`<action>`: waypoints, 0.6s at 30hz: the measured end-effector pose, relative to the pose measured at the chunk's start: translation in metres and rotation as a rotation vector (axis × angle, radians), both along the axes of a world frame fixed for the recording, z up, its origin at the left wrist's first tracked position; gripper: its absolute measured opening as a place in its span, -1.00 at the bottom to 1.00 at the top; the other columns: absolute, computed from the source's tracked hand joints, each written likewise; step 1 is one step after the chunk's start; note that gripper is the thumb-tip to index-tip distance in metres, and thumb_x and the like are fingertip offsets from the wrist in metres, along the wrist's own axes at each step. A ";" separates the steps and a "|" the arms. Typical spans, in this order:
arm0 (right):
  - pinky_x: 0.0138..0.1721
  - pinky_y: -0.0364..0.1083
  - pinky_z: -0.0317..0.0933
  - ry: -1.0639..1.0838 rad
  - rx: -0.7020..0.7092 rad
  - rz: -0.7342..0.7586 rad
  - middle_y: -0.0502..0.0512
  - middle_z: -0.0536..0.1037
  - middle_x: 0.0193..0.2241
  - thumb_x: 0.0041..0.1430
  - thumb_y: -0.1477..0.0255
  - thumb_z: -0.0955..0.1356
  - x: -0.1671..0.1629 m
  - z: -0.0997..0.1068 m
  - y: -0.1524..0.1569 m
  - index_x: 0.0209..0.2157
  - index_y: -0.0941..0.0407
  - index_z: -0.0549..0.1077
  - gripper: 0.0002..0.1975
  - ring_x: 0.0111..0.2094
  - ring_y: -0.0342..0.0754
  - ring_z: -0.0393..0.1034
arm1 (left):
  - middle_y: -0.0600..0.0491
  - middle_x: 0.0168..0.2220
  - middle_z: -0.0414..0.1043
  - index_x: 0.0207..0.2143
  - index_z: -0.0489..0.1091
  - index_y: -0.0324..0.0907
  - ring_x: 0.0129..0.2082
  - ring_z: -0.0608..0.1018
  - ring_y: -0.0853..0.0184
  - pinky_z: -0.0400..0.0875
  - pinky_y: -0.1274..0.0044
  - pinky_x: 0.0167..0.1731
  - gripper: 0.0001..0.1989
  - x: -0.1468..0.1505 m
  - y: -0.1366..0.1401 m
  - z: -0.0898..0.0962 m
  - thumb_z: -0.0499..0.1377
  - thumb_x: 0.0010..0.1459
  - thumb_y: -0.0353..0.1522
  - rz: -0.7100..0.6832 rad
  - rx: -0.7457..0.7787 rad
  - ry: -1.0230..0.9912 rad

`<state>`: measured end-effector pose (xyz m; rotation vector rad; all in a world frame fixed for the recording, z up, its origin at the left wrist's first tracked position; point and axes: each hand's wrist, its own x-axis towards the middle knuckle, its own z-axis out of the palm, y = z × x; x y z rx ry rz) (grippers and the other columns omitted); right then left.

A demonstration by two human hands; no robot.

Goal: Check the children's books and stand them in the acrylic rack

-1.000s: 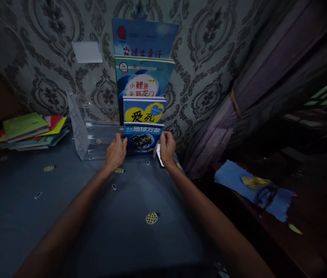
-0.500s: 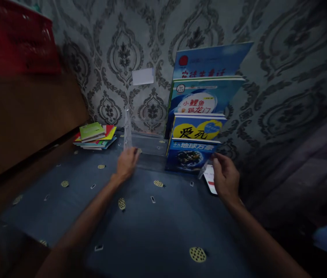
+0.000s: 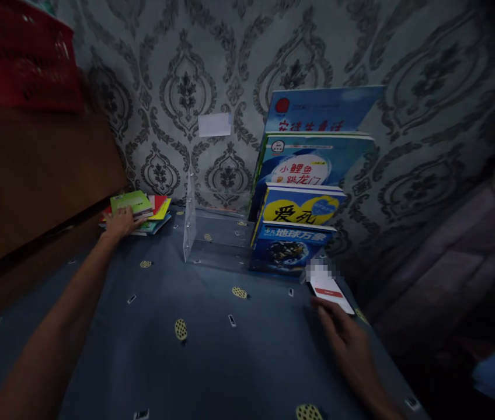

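My left hand reaches to a small pile of thin books at the far left, its fingers spread against the green book on top. Whether the fingertips grip it is hard to see. My right hand holds nothing; its fingers are loosely apart beside the lit phone. Between the hands stands a clear plastic rack with stepped tiers. Its right side bears upright picture books, among them a blue one with a globe in front and a yellow-and-blue one behind it.
A blue-grey cloth with pineapple prints covers the table. Patterned wallpaper rises behind, with a white card on it. At the left are a brown wooden panel and a red bag.
My left hand has moved left from the clear rack to the pile of books. My right hand has drawn back from the front blue book toward me, uncovering more of the phone.
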<state>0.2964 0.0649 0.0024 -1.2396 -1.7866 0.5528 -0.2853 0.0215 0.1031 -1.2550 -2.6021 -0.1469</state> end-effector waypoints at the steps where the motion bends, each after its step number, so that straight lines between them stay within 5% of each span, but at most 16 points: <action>1: -0.23 0.02 0.50 -0.015 -0.012 -0.002 0.17 0.69 -0.25 0.16 0.03 0.28 0.000 -0.002 -0.001 -0.28 0.03 0.57 -0.60 -0.19 0.16 0.61 | -0.50 0.22 0.32 0.22 0.22 -0.39 0.25 0.35 -0.24 0.01 -0.26 0.17 -0.29 -0.001 -0.004 -0.003 -0.14 0.36 0.03 -0.015 -0.003 0.010; 11: -0.18 0.01 0.54 -0.048 -0.002 0.071 0.17 0.71 -0.25 0.15 0.00 0.30 0.001 -0.009 -0.003 -0.25 0.04 0.60 -0.57 -0.21 0.16 0.64 | -0.33 0.04 0.43 0.08 0.37 -0.33 0.09 0.46 -0.07 0.35 0.12 0.02 -0.62 0.011 -0.054 -0.014 -0.08 0.30 -0.51 -0.156 -0.086 0.275; 18: -0.23 -0.02 0.56 -0.007 -0.036 0.126 0.15 0.72 -0.28 0.15 -0.02 0.31 -0.001 -0.012 -0.005 -0.22 0.05 0.58 -0.54 -0.28 0.13 0.66 | -0.31 -0.02 0.46 0.01 0.43 -0.32 0.05 0.48 -0.03 0.45 0.26 -0.10 -0.64 0.043 -0.080 -0.011 -0.08 0.30 -0.54 -0.177 -0.106 0.352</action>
